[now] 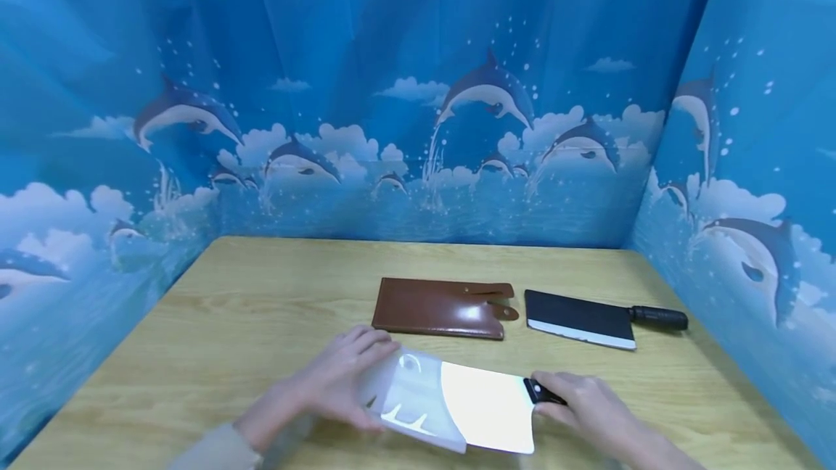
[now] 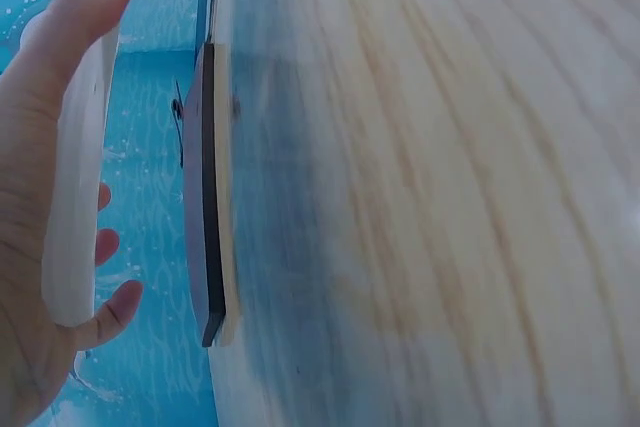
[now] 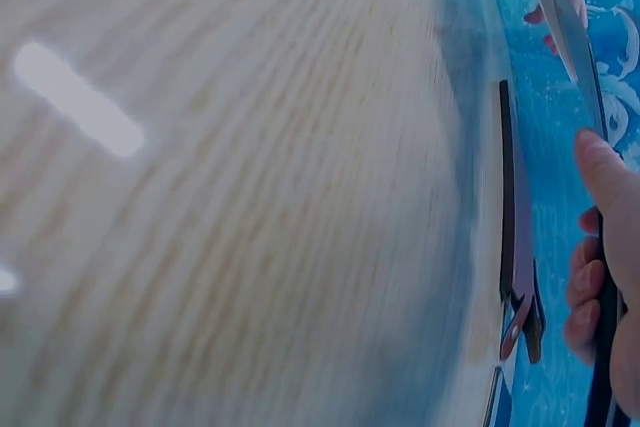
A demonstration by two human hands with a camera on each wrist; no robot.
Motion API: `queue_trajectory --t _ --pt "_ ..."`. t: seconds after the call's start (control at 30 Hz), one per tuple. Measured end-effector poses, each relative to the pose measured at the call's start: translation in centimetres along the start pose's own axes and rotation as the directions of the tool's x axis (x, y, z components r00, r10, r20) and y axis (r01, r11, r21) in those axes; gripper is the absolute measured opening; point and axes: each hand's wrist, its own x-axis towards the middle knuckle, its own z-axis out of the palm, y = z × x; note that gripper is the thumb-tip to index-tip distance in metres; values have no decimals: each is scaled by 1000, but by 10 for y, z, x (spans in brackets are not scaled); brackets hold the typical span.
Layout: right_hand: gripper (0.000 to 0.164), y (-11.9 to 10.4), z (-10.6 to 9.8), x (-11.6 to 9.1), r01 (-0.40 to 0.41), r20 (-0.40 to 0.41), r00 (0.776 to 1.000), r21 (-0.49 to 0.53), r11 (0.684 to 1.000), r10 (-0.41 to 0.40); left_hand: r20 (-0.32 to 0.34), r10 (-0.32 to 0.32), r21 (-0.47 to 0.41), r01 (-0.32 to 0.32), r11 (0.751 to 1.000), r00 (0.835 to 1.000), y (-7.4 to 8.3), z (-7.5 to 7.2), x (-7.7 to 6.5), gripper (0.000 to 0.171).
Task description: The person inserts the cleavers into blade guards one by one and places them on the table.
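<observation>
A kitchen cleaver with a bright blade (image 1: pixel 490 406) and black handle (image 1: pixel 545 393) is held low over the front of the table. Its far end lies within a translucent white plastic blade sheath (image 1: pixel 418 401). My left hand (image 1: pixel 346 381) grips the sheath's left end, thumb on one side and fingers on the other, as the left wrist view also shows on the sheath (image 2: pixel 80 177). With fingers curled, my right hand (image 1: pixel 588 410) holds the handle; the right wrist view shows the handle (image 3: pixel 604 347) in the fist. How deep the blade sits is partly blurred.
Behind the hands a brown leather sheath (image 1: pixel 427 307) with a strap lies flat on the wooden table (image 1: pixel 274 281). To its right rests a second cleaver (image 1: pixel 578 316), black-bladed and black-handled. A blue dolphin-print curtain (image 1: pixel 366 93) stands along the back and sides.
</observation>
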Motion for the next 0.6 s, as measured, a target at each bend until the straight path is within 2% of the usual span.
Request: queue_trajectory --t 0.27,0.6 --pt "39 -8 9 11 -25 -46 999 -4 1000 24 43 -57 49 55 997 997 6 2 6 102" --pt "34 -12 17 19 -5 -95 995 -40 999 1 74 -113 59 109 992 991 15 7 15 102"
